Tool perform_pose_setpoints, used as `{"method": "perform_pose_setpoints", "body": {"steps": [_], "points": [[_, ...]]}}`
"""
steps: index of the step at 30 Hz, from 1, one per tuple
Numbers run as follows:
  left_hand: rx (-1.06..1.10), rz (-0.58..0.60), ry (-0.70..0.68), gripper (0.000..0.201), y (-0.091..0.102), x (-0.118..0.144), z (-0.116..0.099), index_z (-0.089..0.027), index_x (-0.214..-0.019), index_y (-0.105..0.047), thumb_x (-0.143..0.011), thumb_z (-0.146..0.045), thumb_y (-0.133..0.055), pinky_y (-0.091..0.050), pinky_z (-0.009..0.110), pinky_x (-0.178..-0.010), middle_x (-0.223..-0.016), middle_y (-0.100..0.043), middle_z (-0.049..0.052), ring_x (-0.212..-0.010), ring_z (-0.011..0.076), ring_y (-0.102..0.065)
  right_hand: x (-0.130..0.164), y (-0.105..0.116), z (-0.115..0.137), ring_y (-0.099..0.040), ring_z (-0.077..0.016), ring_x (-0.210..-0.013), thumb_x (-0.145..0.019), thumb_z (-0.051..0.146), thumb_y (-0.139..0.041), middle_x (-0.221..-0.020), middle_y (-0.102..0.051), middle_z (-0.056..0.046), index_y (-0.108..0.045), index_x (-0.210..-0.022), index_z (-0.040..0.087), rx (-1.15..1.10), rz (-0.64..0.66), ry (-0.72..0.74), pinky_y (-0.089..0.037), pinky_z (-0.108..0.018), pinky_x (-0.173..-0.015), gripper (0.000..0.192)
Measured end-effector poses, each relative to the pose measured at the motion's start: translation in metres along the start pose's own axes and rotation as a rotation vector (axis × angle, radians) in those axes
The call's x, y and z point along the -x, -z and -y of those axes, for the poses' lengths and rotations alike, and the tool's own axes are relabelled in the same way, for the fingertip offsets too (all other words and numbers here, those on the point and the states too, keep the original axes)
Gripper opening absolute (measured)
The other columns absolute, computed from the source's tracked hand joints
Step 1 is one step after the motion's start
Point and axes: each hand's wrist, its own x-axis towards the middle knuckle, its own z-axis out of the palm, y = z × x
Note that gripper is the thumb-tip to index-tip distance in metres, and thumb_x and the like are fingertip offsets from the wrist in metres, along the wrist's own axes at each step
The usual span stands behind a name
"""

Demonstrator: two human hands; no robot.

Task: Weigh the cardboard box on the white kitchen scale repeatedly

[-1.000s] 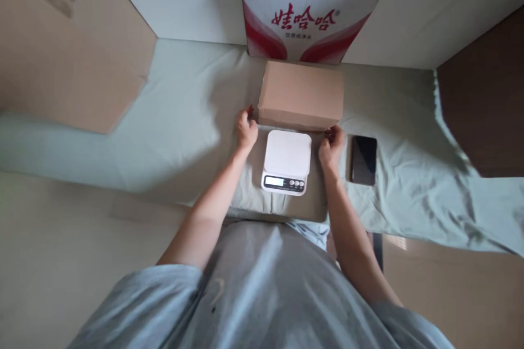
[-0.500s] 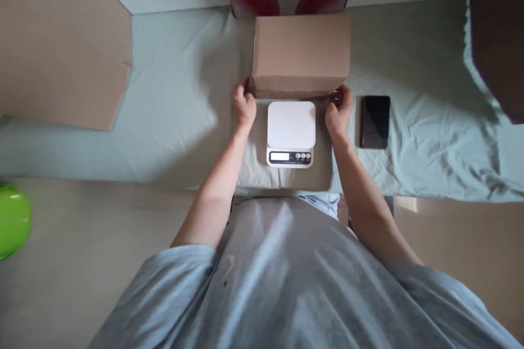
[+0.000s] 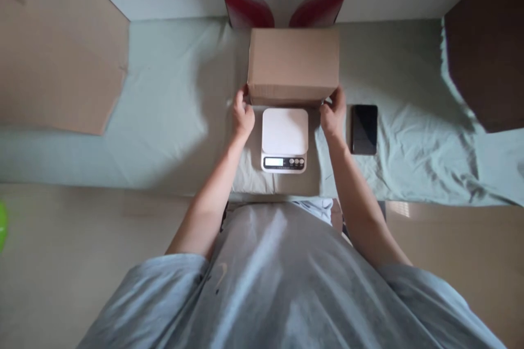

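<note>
Now both hands gripping cardboard box (image 3: 293, 62) near corners, scale (image 3: 284, 139) just below

Counter (image 3: 172, 120) w/ pale green sheet, creased at right. On it: brown cardboard box (image 3: 293, 65) at the back, white scale (image 3: 285, 139) just in front on a grey pad (image 3: 249, 174) (prob. folded cloth), black phone (image 3: 364, 128) right of the scale, flat cardboard (image 3: 57, 60) far left.
</note>
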Motion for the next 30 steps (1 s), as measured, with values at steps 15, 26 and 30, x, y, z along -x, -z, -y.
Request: {"method": "perform_pose_setpoints", "body": {"steps": [15,26,30], "points": [[0.199,0.040,-0.056,0.046,-0.008,-0.013,-0.001,-0.023,-0.123,-0.052,-0.080,-0.007,-0.046,-0.049,0.041,-0.107,-0.123,-0.065,0.007,-0.121,0.0204,-0.061,-0.009,-0.006,0.030,-0.057,-0.0187,-0.083,-0.065,0.032,-0.055,-0.090,-0.058,-0.001,-0.053,-0.093,0.026,-0.249,-0.042,0.101,-0.054,-0.039,-0.080,0.029],[0.162,0.028,-0.134,0.046,0.072,0.119,-0.067,-0.024,-0.110,-0.055,-0.071,-0.002,-0.045,-0.051,0.039,-0.104,-0.109,-0.062,0.003,-0.108,0.0154,-0.062,0.112,0.041,0.087,-0.058,-0.0199,-0.088,-0.065,0.022,-0.059,-0.089,-0.055,0.001,-0.055,-0.098,0.031,-0.186,-0.115,-0.010,-0.049,-0.042,-0.088,0.035],[0.173,-0.015,-0.120,0.038,0.068,0.139,-0.048,-0.023,-0.103,-0.054,-0.072,-0.002,-0.047,-0.053,0.038,-0.101,-0.096,-0.060,0.001,-0.098,0.0132,-0.062,0.130,0.036,0.074,-0.057,-0.0218,-0.090,-0.071,0.034,-0.060,-0.093,-0.056,-0.001,-0.052,-0.101,0.033,-0.179,-0.085,-0.004,-0.049,-0.044,-0.089,0.031]]}}
